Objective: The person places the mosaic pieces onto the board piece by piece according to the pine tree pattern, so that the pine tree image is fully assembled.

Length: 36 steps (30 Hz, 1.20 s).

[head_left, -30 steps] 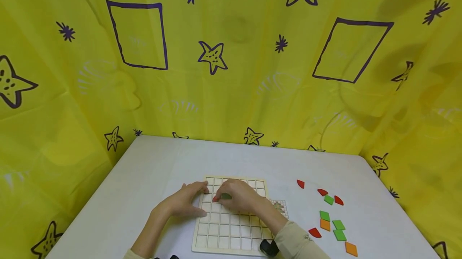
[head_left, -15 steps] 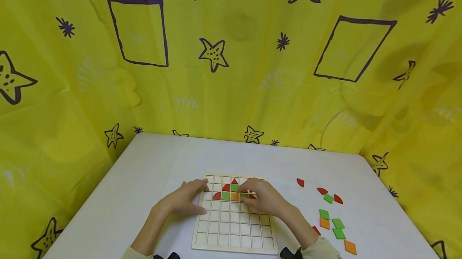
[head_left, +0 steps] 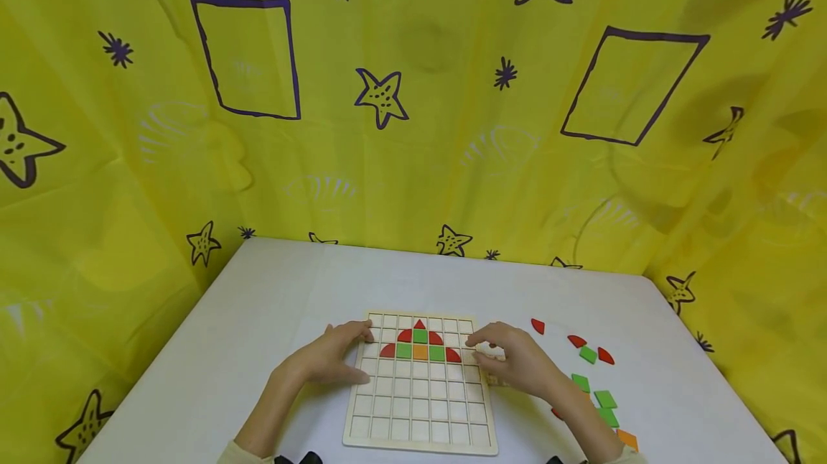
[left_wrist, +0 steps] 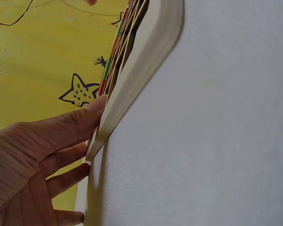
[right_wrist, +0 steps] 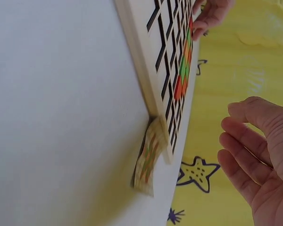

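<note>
A pale wooden grid board [head_left: 400, 386] lies on the table. In its upper rows are a red triangle [head_left: 419, 325], red quarter-circle pieces [head_left: 388, 350], green squares [head_left: 420, 336] and an orange square [head_left: 421, 353]. My left hand [head_left: 329, 358] rests at the board's left edge, thumb and fingers spread apart; in the left wrist view its thumb touches the rim. Over the board's right edge is my right hand [head_left: 517, 358], fingers loosely bent, holding nothing. The right wrist view shows a small printed grid card [right_wrist: 148, 157] against the board's edge; my right hand mostly hides it in the head view.
Loose pieces lie to the right: red quarter circles [head_left: 538, 326], green squares [head_left: 606, 399] and an orange one [head_left: 627, 439]. My right forearm covers some of them. A yellow curtain [head_left: 413, 184] with drawn stars hangs behind the white table [head_left: 271, 306].
My right hand has moved right, from the left end of the lower coloured row to the board's right edge, uncovering the pieces. My left hand has stayed in place.
</note>
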Each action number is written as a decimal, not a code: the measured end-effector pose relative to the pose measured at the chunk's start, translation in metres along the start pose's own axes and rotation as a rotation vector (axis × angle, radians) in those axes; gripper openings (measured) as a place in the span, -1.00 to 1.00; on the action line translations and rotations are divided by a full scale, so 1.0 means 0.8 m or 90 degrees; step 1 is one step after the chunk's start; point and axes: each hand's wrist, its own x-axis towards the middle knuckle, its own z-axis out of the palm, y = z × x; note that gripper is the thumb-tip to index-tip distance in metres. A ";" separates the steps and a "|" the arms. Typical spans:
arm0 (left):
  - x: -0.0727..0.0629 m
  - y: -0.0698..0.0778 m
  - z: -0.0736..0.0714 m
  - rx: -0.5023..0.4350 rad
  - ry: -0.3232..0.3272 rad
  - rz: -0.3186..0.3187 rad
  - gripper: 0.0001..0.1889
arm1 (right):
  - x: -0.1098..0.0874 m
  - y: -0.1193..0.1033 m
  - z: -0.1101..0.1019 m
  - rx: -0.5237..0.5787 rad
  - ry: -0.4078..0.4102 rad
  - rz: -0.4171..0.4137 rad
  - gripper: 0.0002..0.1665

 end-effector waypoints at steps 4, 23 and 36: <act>0.000 0.000 0.000 -0.002 0.001 -0.003 -0.51 | -0.015 0.007 -0.010 0.001 0.015 0.021 -0.73; 0.000 -0.002 0.000 0.001 -0.001 0.000 -0.51 | -0.080 0.037 -0.048 -0.052 0.121 0.074 -0.64; -0.002 -0.002 0.001 -0.002 0.007 -0.003 -0.50 | -0.119 0.056 -0.075 -0.032 0.066 0.262 -0.74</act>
